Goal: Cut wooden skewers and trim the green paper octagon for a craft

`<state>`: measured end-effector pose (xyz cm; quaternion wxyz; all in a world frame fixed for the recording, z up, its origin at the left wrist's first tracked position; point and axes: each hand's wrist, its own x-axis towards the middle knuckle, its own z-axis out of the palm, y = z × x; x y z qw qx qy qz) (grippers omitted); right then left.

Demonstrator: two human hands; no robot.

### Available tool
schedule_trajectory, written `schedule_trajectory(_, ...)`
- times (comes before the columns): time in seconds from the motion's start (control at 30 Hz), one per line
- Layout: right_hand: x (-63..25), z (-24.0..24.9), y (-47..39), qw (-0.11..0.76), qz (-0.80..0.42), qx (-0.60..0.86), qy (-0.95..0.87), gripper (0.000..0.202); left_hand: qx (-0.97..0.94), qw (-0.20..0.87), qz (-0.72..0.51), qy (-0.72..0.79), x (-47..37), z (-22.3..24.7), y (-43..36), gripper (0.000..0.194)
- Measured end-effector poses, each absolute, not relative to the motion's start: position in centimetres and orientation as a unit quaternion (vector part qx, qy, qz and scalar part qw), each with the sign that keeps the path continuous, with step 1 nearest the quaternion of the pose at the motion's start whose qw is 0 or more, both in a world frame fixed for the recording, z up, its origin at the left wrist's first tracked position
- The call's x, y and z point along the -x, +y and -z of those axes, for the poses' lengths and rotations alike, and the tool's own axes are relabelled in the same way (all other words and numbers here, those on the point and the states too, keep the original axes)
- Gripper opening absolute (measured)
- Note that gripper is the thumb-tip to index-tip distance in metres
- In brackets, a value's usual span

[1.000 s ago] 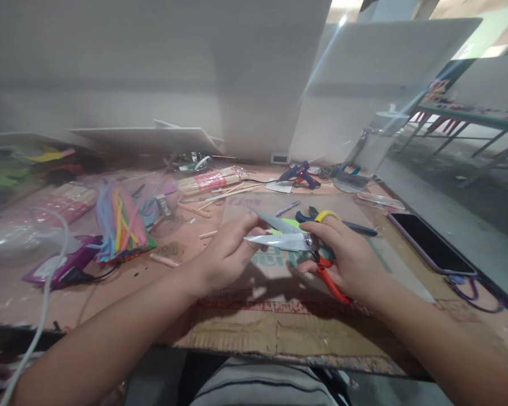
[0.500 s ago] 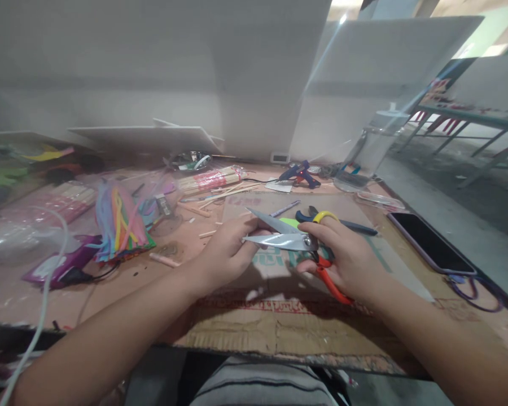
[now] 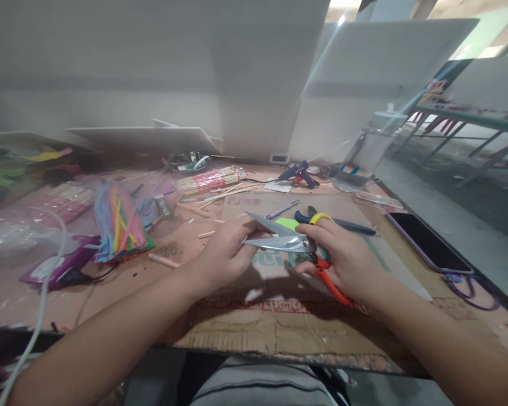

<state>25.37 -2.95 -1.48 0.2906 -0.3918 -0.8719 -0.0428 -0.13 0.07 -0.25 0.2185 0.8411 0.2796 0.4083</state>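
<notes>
My right hand point(image 3: 347, 256) grips a pair of scissors point(image 3: 281, 242) with a red lower handle and a yellow loop by the fingers. The blades are spread and point left at my left hand point(image 3: 228, 248), which is closed, fingertips hidden behind the blades. What it pinches, if anything, I cannot make out. Just behind the upper blade shows a bright green piece point(image 3: 288, 223); whether my left hand touches it is hidden. Beneath both hands lies a cardboard sheet point(image 3: 237, 332) with green and red print. A dark blue-handled tool point(image 3: 351, 226) lies beyond my right hand.
A phone point(image 3: 429, 242) lies at the right edge. At the back are a blue glue gun point(image 3: 298, 173), a clear bottle point(image 3: 370, 152) and packed wooden sticks point(image 3: 211, 179). On the left lie colourful pipe cleaners point(image 3: 121, 223) and a purple glue gun point(image 3: 63, 262). A white cable point(image 3: 44, 304) hangs at left.
Almost nothing differs. The whole view has shifted slightly; both hands and the spread scissors keep nearly the same pose.
</notes>
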Motion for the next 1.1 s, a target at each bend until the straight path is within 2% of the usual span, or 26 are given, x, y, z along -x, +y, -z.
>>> schedule_trajectory(0.27,-25.5,1.4,-3.2,0.283,0.074,0.404,-0.867,0.041,-0.847,0.203,-0.407,0.276,0.2,0.6,0.2,0.02)
schedule_trajectory(0.43,-25.6,1.8,-3.4,0.282,0.08,0.407,-0.865,0.039,-0.831,0.256,-0.404,0.283,-0.2,0.4,-0.1,0.016)
schedule_trajectory(0.7,-25.5,1.4,-2.6,0.365,0.062,0.403,-0.837,0.061,-0.8,0.322,-0.426,0.273,-0.4,0.6,0.3,0.021)
schedule_trajectory(0.87,-25.9,1.4,-2.4,0.336,0.077,0.4,-0.849,0.061,-0.782,0.343,-0.432,0.29,-0.3,1.0,0.3,0.016)
schedule_trajectory(1.1,-25.5,1.9,-2.5,0.31,0.08,0.4,-0.859,0.057,-0.802,0.297,-0.433,0.285,-0.2,1.4,0.5,0.023)
